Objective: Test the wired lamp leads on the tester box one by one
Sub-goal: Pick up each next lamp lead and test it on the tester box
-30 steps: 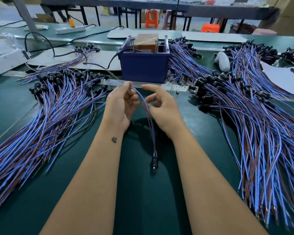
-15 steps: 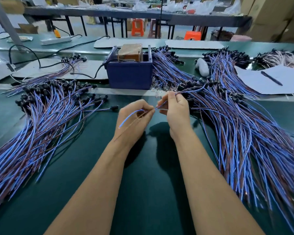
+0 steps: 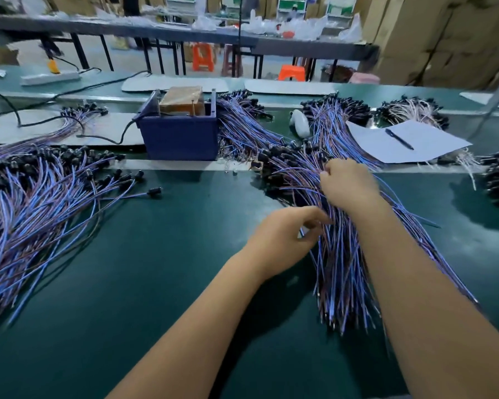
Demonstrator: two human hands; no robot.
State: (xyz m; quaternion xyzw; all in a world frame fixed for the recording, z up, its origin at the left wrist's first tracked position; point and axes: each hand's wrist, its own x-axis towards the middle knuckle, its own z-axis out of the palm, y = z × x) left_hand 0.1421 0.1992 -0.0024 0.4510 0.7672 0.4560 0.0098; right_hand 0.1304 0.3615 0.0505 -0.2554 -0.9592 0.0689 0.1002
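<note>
A green worktop (image 3: 162,283) carries leads on both sides with a bare strip between them. At the back of that strip stands the blue tester box (image 3: 182,133), a brown block sitting in its top and a black cable (image 3: 118,139) running off to its left. On the left lies a big fanned pile of leads (image 3: 35,208), one single lead (image 3: 144,194) stretched out from it toward the middle. To the right of the box are a white sheet of paper (image 3: 406,142) with a pen (image 3: 399,139) on it and a pale rounded object (image 3: 299,124). The right-hand pile of leads (image 3: 337,254), thin blue and brownish wires with black lamp caps at the far end, fills the space under both arms. The right hand (image 3: 347,182) presses down into these wires, fingers curled among them; whether it pinches one I cannot tell. The left hand (image 3: 283,237) hangs half-curled at the pile's left edge, fingertips at the wires, grip unclear.
</note>
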